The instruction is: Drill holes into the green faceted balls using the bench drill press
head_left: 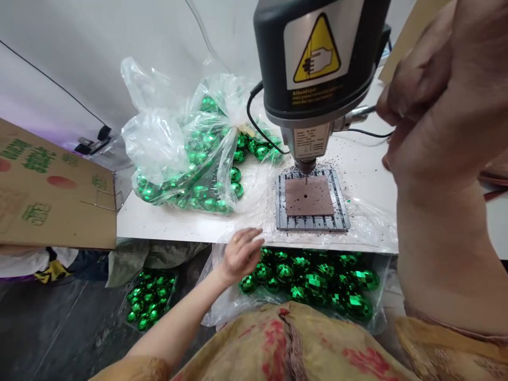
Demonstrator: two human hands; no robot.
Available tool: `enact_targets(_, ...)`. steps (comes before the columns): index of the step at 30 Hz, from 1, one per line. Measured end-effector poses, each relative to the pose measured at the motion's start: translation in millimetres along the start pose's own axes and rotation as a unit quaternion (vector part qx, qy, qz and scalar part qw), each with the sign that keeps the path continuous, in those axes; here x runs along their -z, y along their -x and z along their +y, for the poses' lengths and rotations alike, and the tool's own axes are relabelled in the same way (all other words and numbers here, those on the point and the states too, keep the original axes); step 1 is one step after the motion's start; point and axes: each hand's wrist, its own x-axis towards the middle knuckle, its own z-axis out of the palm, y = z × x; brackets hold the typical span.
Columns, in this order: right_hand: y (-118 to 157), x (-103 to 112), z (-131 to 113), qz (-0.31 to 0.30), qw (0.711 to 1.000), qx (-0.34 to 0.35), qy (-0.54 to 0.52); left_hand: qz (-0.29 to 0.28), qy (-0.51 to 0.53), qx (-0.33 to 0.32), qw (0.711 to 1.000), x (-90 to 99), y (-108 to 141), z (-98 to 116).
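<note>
On the right, my right hand [426,90] is closed around the feed lever [363,111] of a small bench drill press [317,58]. Its thin drill bit [306,179] points down, above a brown board [309,198] with a small dark hole. That board lies on the slotted metal base plate [343,222], strewn with dark shavings. At the table's front edge, my left hand [243,255] hangs with its fingers extended and loosely apart, with no object visible in them. Just below it, shiny green mirror balls [315,283] fill a clear plastic bag by my lap.
A large clear bag [154,140] of green balls stands on the white table [159,225], with loose balls [262,151] beside it. Another batch of balls [148,299] sits low on the left. A cardboard box [59,196] is at the far left. A black cable [254,116] loops beside the drill.
</note>
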Motion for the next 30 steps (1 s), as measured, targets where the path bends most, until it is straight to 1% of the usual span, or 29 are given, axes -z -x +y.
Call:
enact_targets(1,1.0,-0.6,2.5,0.041,0.998,0.027,0.025,0.023,-0.018,0.017,0.999,2.5,-19.2,-12.7)
enact_targets(2,1.1,-1.1,5.7,0.074,0.995,0.047,0.05,0.029,-0.034,0.051,0.998,4.3,-38.9,-26.9)
enact_targets(3,0.2,-1.5,9.6,0.095,0.992,0.057,0.068,0.012,-0.055,0.097,0.994,5.4,-57.9,-41.8)
enact_targets(4,-1.5,-1.7,14.0,0.099,0.991,0.063,0.07,-0.02,-0.087,0.149,0.985,5.7,-75.3,-56.8)
enact_targets(6,-6.3,-1.4,23.8,0.102,0.99,0.095,0.035,-0.113,-0.154,0.245,0.951,4.3,-102.0,-83.6)
enact_targets(8,-10.5,-0.7,31.7,0.093,0.986,0.136,-0.016,-0.182,-0.194,0.303,0.915,1.9,-116.8,-102.7)
enact_targets(9,-11.5,-0.6,33.7,0.084,0.984,0.152,-0.039,-0.199,-0.202,0.316,0.905,1.1,-120.4,-109.0)
enact_targets(10,-11.5,-0.9,33.8,0.078,0.981,0.166,-0.055,-0.209,-0.207,0.32,0.901,0.9,-122.3,-113.1)
enact_targets(11,-10.5,-1.6,32.1,0.077,0.98,0.174,-0.061,-0.208,-0.207,0.317,0.902,1.4,-123.2,-115.4)
enact_targets(12,-8.7,-2.7,28.7,0.079,0.979,0.177,-0.057,-0.193,-0.195,0.312,0.909,2.4,-123.6,-116.0)
enact_targets(13,-6.3,-4.2,24.0,0.078,0.98,0.176,-0.046,-0.161,-0.167,0.311,0.922,3.7,-123.9,-114.9)
enact_targets(14,-3.6,-5.8,18.6,0.077,0.982,0.169,-0.031,-0.111,-0.116,0.317,0.935,5.1,-124.2,-112.4)
enact_targets(15,-1.1,-7.5,13.3,0.072,0.985,0.153,-0.015,-0.049,-0.039,0.33,0.942,6.2,-124.8,-108.5)
enact_targets(16,1.0,-9.0,8.5,0.069,0.988,0.14,-0.003,0.015,0.059,0.348,0.936,6.8,-125.5,-103.2)
enact_targets(17,2.6,-10.3,4.7,0.065,0.989,0.13,0.005,0.066,0.165,0.367,0.913,6.7,-126.2,-96.8)
enact_targets(18,3.5,-11.1,2.0,0.064,0.99,0.124,0.008,0.092,0.262,0.386,0.879,5.7,-127.0,-89.4)
enact_targets(19,4.0,-11.7,0.5,0.065,0.99,0.124,0.01,0.097,0.345,0.402,0.843,3.8,-127.6,-81.6)
enact_targets(20,4.0,-11.9,-0.1,0.065,0.99,0.128,0.009,0.086,0.408,0.413,0.809,1.2,-128.0,-73.6)
enact_targets(21,3.9,-11.9,0.0,0.065,0.989,0.134,0.005,0.069,0.454,0.422,0.782,-2.0,-128.3,-65.8)
enact_targets(23,3.3,-11.3,0.7,0.058,0.989,0.135,0.003,0.042,0.507,0.434,0.744,-9.8,-128.2,-52.4)
enact_targets(24,3.0,-10.8,1.2,0.055,0.989,0.138,0.001,0.035,0.523,0.437,0.731,-14.1,-127.8,-47.2)
enact_targets(26,2.0,-9.9,2.2,0.056,0.989,0.14,0.001,0.031,0.54,0.437,0.719,-22.9,-126.7,-39.6)
enact_targets(28,0.3,-9.4,3.9,0.056,0.987,0.153,-0.006,0.035,0.548,0.428,0.718,-31.9,-125.4,-35.7)
enact_targets(30,-2.0,-9.9,6.6,0.058,0.981,0.184,-0.021,0.049,0.55,0.417,0.722,-41.2,-124.5,-34.5)
